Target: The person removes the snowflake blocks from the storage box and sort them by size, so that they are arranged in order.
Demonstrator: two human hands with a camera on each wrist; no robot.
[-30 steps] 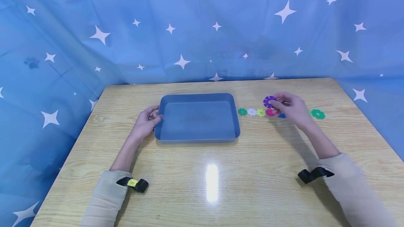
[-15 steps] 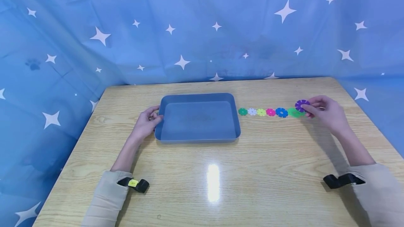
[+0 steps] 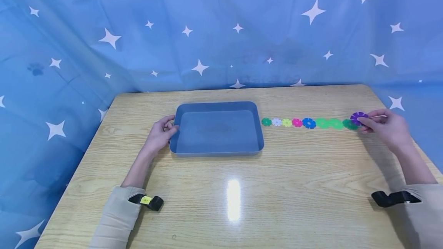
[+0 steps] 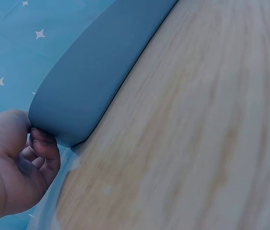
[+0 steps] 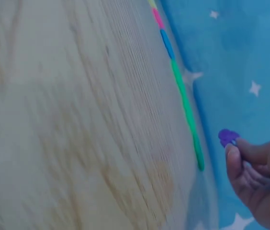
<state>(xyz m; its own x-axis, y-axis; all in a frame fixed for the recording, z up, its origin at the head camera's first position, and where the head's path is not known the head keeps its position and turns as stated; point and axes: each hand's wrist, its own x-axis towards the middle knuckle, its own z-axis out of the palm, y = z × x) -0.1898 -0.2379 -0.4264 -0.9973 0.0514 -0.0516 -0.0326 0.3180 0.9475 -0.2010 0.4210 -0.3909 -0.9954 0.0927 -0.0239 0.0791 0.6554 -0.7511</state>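
A blue-grey rectangular tray (image 3: 216, 135) lies on the table, its near wall (image 4: 92, 81) large in the left wrist view. My left hand (image 3: 160, 135) holds the tray's left end, thumb over the rim and the other fingers curled at the outer wall. Between thumb and fingertips, my right hand (image 3: 389, 130) pinches a purple snowflake disc (image 3: 358, 118) with a notched edge. This disc is raised over the right end of a row of discs and overlaps a dark green disc (image 3: 348, 125) in the head view.
The row runs right from the tray: a green disc (image 3: 266, 122), a white disc (image 3: 276, 122), a yellow disc (image 3: 286, 123), a pink disc (image 3: 297, 122), a blue disc (image 3: 309, 123), then light green ones (image 3: 322, 123). A starred blue curtain (image 3: 221, 30) hangs behind the wooden table (image 3: 294, 195).
My right hand has moved right along the row with the purple disc, uncovering the blue and light green discs. The left hand stays at the tray.
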